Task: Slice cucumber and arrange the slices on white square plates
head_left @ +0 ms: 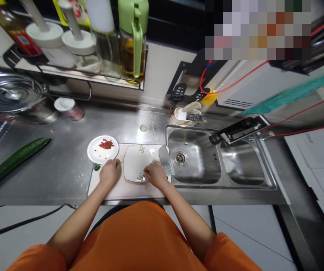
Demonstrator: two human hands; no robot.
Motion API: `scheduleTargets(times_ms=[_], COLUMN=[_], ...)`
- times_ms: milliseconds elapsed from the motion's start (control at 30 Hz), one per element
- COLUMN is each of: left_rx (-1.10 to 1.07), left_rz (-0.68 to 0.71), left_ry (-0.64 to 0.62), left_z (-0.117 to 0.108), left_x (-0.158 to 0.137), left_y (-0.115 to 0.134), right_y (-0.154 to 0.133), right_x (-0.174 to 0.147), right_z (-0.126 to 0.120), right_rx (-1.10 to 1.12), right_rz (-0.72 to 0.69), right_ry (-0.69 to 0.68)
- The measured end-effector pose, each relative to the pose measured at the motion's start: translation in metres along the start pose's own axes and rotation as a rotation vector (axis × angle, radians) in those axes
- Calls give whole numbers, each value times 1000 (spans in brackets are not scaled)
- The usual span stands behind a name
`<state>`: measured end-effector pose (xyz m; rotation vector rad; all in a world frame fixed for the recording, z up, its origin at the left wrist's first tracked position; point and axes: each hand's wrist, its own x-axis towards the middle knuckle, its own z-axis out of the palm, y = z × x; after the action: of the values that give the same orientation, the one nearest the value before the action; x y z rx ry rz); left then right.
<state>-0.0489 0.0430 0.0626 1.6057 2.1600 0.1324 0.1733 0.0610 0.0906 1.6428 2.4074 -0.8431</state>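
Note:
A whitish, squarish plate (133,162) lies on a pale cutting board (142,191). Small swirls of thin green cucumber slices (141,149) sit near the plate's edges. My left hand (110,174) is closed at the plate's left side, with a small pale green cucumber slice (120,162) at its fingertips. Over the right part of the plate, my right hand (156,175) has its fingers curled together beside another swirl; what they pinch is hidden. A cleaver (166,160) lies at the board's right edge. Behind my left hand stands a white saucer (97,150) holding chopped red bits (107,143).
A whole cucumber (12,162) lies on the steel counter at left, near a lidded pot (42,109) and a small jar (69,108). A double sink (198,160) with a tap (260,133) is at right. Bottles and an oil jug (133,41) fill the shelf above.

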Motion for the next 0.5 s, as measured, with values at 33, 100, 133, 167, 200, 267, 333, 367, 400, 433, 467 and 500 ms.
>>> scheduleTargets(times_ms=[33, 100, 133, 167, 200, 267, 333, 367, 400, 433, 467, 500], left_rx=[-10, -47, -80, -126, -182, -311, -457, -537, -620, -699, -767, -819], left_rz=[-3, -23, -39, -54, -65, -83, -93, -95, -98, -100, -99, -95], left_ry=[-2, -8, -6, 1, 11, 36, 44, 32, 11, -20, -52, -80], left_z=[0, 1, 1, 0, 0, -3, -5, -6, -7, -8, -8, -7], left_x=[0, 0, 0, 0, -1, -1, -2, -2, -3, -3, -3, -3], left_y=[0, -1, -2, -3, -5, -9, -11, -11, -10, -9, -7, -4], right_y=[0, 0, 0, -1, -1, -1, -4, -6, -9, -12, -16, -20], right_x=[0, 0, -1, -1, -1, 1, 5, 8, 12, 15, 20, 24], right_z=[-1, -3, -4, -4, -4, -4, -3, -2, -2, -2, -2, -2], right_rx=[1, 3, 5, 9, 16, 49, 124, 177, 240, 308, 379, 449], right_rz=[1, -5, -8, -5, 0, 3, -8, -19, -32, -38, -40, -31], right_ry=[2, 6, 8, 8, 8, 10, 27, 42, 58, 75, 86, 92])
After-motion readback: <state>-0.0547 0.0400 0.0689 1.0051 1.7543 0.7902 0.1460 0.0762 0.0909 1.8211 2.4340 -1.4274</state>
